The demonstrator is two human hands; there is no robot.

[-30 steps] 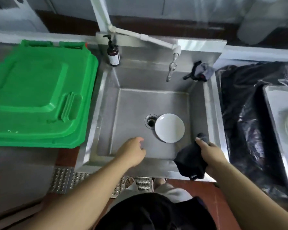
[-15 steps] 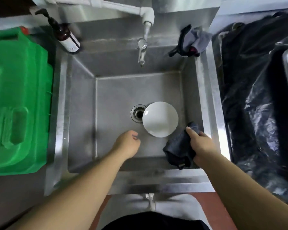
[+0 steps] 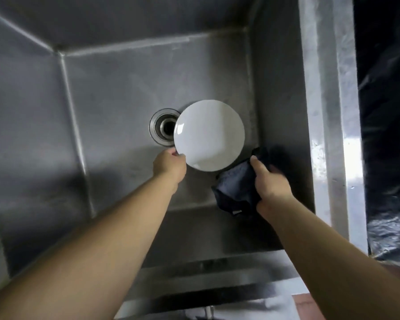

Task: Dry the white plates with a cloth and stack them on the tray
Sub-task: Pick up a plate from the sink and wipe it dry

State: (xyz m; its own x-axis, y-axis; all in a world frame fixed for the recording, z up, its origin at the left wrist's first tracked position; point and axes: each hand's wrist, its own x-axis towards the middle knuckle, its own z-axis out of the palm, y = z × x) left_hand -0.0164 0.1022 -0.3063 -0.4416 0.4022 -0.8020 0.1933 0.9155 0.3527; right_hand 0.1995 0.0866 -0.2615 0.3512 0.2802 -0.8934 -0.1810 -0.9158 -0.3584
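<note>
A round white plate (image 3: 208,134) lies in the steel sink (image 3: 116,93), partly covering the drain (image 3: 163,128). My left hand (image 3: 170,166) has its fingers closed on the plate's near left rim. To the plate's right, my right hand (image 3: 271,181) is shut on a dark blue cloth (image 3: 234,189), which hangs low in the basin's near right corner, just clear of the plate. The tray is out of view.
The sink's bright steel right rim (image 3: 328,112) runs along the basin. Beyond it lies black plastic sheeting (image 3: 388,112). The sink's front ledge (image 3: 206,280) is below my arms.
The view has closed in on the basin. My left hand has reached forward and taken hold of the plate's rim. My right hand stays beside the plate with the cloth.
</note>
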